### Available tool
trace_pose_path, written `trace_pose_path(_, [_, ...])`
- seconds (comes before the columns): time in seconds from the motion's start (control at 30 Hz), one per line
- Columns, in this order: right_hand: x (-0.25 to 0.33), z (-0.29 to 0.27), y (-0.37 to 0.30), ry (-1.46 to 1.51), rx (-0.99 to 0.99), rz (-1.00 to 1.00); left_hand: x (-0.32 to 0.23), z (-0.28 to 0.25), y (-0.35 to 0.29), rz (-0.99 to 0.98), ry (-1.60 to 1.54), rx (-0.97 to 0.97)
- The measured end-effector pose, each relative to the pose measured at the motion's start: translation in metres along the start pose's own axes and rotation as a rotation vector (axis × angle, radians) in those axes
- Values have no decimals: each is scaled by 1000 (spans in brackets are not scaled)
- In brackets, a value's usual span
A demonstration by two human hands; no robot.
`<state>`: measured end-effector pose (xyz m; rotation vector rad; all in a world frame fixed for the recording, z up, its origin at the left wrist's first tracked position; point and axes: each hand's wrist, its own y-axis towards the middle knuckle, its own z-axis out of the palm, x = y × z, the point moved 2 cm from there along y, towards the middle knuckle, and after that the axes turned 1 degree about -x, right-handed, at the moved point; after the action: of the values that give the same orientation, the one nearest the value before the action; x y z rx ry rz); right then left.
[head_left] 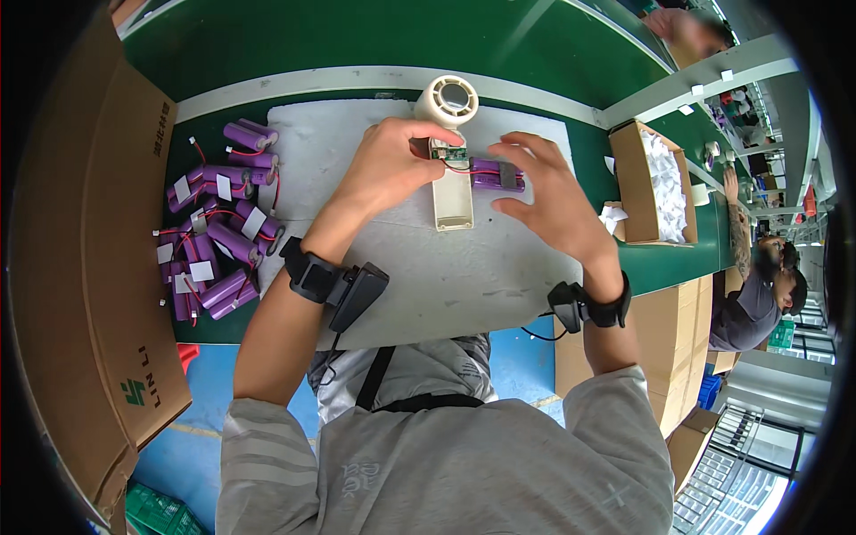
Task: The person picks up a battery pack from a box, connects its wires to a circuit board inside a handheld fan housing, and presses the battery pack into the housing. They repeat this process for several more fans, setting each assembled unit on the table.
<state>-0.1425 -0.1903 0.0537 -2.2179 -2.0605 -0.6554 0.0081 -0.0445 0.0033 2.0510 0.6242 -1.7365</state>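
Observation:
A cream handheld fan (453, 209) lies on the grey mat with its round head away from me and its handle shell uncovered. Inside the upper handle sits a small green circuit board (453, 154). My left hand (390, 165) grips the fan at the board, thumb and index finger closed about it. Right beside the handle rests a purple battery pack (489, 175) with a dark grey patch on it; red and black wires run from it toward the board. My right hand (555, 192) hovers around the pack's far-right end, fingers spread, holding nothing.
Several purple battery packs (234, 241) with white tabs and wired plugs are heaped at the left, beside a tall cardboard box (116, 232). On the right stands an open carton (631, 192) of white pieces. A co-worker (753, 312) is farther right.

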Motion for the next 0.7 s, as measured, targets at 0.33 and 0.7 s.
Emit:
trace_pose_path(0.33, [11, -8, 0, 841, 451, 425, -4, -3, -1, 88, 127, 5])
trace_pose_path(0.7, [15, 9, -23, 1541, 538, 360, -11, -4, -3, 218, 255, 83])
